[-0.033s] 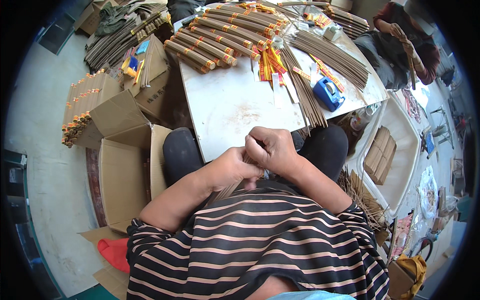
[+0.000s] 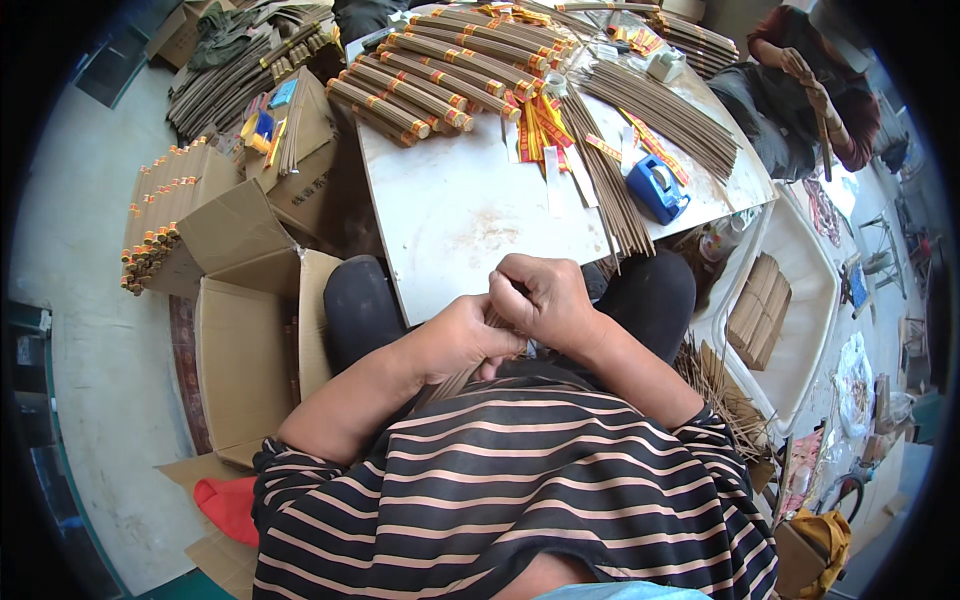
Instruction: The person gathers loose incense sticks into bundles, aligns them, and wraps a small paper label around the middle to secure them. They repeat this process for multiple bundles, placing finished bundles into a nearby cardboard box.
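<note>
My left hand (image 2: 458, 340) is wrapped round a bundle of thin brown incense sticks (image 2: 462, 382), held slantwise close to my striped shirt. My right hand (image 2: 548, 297) is curled into a fist against the left, at the bundle's upper end; its fingers hide that end. Just beyond my hands lies the white tabletop (image 2: 450, 210). Rolled incense bundles (image 2: 430, 75) with red and yellow bands are piled on its far left. Loose incense sticks (image 2: 610, 195) lie on the right, beside red and yellow paper strips (image 2: 540, 125) and a blue tape dispenser (image 2: 657, 188).
An open cardboard box (image 2: 245, 350) stands at my left, with stacked incense bundles (image 2: 165, 210) beyond it. On the right, a white tub (image 2: 815, 330) holds a brown bundle (image 2: 760, 310). Another person (image 2: 815, 100) sits at the far right, holding sticks.
The fingertips of my left hand have shifted slightly beneath the bundle. Both hands otherwise keep their place and grip.
</note>
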`<state>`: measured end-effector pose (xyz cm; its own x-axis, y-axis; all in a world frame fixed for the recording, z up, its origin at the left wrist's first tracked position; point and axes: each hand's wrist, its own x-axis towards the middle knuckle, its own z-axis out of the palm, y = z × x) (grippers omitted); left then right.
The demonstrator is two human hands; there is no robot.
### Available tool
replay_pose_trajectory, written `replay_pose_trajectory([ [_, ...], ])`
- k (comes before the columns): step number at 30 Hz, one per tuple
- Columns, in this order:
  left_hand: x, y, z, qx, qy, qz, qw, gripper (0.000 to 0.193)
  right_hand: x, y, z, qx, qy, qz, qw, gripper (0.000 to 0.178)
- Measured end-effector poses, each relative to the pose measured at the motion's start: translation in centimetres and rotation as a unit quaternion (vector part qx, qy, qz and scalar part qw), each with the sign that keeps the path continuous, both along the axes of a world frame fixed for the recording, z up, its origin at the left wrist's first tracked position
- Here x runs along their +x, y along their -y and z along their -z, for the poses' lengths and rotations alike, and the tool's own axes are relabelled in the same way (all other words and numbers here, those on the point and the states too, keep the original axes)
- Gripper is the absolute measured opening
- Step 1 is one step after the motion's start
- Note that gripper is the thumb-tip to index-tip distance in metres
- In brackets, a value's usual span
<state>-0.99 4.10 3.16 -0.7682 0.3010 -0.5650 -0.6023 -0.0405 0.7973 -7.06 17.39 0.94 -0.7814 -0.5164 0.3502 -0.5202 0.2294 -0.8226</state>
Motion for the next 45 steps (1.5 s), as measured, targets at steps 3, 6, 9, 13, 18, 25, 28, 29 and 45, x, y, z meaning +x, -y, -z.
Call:
replay_pose_trajectory([
  [3, -0.6, 0.9, 1.0, 0.002, 0.012, -0.011, 1.000, 0.015, -2.3, -0.1, 0.5, 0.060, 0.172, -0.087, 0.979, 0.028],
  [6, -1.2, 2.1, 1.2, 0.014, 0.031, -0.054, 0.998, 0.015, -8.2, -0.4, 2.3, 0.099, 0.195, 0.052, 0.974, 0.033],
  [9, -1.7, 3.1, 1.7, 0.042, 0.034, -0.071, 0.996, 0.018, -15.3, -0.9, 4.9, 0.264, 0.076, 0.221, 0.936, 0.040],
  [13, -2.5, 4.6, 2.5, 0.066, 0.044, -0.088, 0.993, 0.015, -18.4, 0.1, 7.8, 0.368, 0.034, 0.283, 0.885, 0.044],
  [18, -2.7, 5.9, 3.3, 0.099, 0.045, -0.101, 0.989, 0.015, -18.6, 0.6, 9.6, 0.265, -0.010, 0.277, 0.923, 0.033],
  [25, -2.3, 6.7, 3.0, 0.130, 0.036, -0.122, 0.983, 0.014, -10.8, -0.6, 1.4, -0.087, 0.075, 0.067, 0.991, 0.012],
  [28, -1.8, 6.6, 2.2, 0.123, 0.027, -0.126, 0.984, 0.015, -7.4, -1.7, 1.4, -0.141, -0.037, -0.025, 0.989, 0.016],
  [29, -1.7, 6.5, 2.0, 0.120, 0.021, -0.127, 0.984, 0.015, -6.5, -1.9, 1.5, -0.166, -0.021, -0.042, 0.985, 0.017],
  [45, 1.0, 5.5, -0.6, 0.112, -0.019, -0.132, 0.985, 0.019, 0.4, -4.2, 1.7, -0.123, 0.022, -0.222, 0.967, 0.017],
])
